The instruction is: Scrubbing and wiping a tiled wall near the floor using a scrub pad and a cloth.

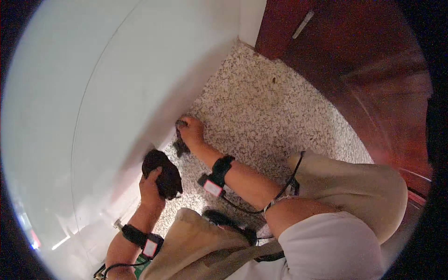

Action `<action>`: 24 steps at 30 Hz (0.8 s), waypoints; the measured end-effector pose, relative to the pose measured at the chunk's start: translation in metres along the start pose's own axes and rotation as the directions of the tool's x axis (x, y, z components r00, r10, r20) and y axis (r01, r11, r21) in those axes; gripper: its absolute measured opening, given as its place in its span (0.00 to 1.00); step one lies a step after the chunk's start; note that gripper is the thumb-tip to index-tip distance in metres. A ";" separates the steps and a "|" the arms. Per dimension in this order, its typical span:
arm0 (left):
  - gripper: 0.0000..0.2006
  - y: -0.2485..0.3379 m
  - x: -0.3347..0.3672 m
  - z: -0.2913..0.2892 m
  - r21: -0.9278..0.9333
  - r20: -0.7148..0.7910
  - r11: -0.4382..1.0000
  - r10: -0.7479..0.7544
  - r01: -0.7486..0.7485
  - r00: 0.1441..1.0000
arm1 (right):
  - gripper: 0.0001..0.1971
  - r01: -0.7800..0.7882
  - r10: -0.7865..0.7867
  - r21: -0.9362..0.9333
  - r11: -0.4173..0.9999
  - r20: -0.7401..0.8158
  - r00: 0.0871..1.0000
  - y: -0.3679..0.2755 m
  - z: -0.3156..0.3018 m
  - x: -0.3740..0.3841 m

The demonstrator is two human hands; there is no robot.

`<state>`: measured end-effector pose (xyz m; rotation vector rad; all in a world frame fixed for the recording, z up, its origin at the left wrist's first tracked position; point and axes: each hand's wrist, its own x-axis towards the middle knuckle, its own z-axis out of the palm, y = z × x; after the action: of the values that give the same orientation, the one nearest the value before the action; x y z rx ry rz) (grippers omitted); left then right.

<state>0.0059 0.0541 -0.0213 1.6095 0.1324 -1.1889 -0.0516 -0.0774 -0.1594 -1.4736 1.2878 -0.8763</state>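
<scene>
While the person crouches on the speckled floor [280, 107], the right hand [191, 132] pinches a dark clump [179, 144] where floor meets white wall [116, 84], fingers closed on it. The clump hangs just below those fingertips. The left hand [150, 184], nearer the body, grips a bigger dark wad [163, 172], fingers wrapped round it.

Dim, soft focus; fisheye-bent, dark-vignetted edges

I see my left hand [150, 185] raised with fingers curled shut in a grip, forearm upright; my right hand [192, 132] is reaching forward, fingers pinched, arm extended.
</scene>
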 end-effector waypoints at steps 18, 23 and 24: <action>0.17 0.015 0.002 0.033 0.006 0.066 1.000 0.018 -0.018 0.998 | 0.09 -0.193 0.190 -0.029 0.981 -0.095 0.977 0.004 -0.028 0.059; 0.18 0.024 -0.008 0.040 0.074 0.058 0.995 0.066 -0.070 0.996 | 0.11 -0.292 0.308 0.098 0.951 -0.225 0.924 0.001 -0.052 0.103; 0.18 0.024 -0.008 0.036 0.085 0.038 0.994 0.061 -0.064 0.997 | 0.11 -0.311 0.303 0.005 0.950 -0.249 0.920 -0.006 -0.049 0.094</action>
<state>-0.0057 0.0197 0.0035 1.6549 0.0078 -1.1876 -0.0788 -0.1790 -0.1461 -1.1683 1.6748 -0.8477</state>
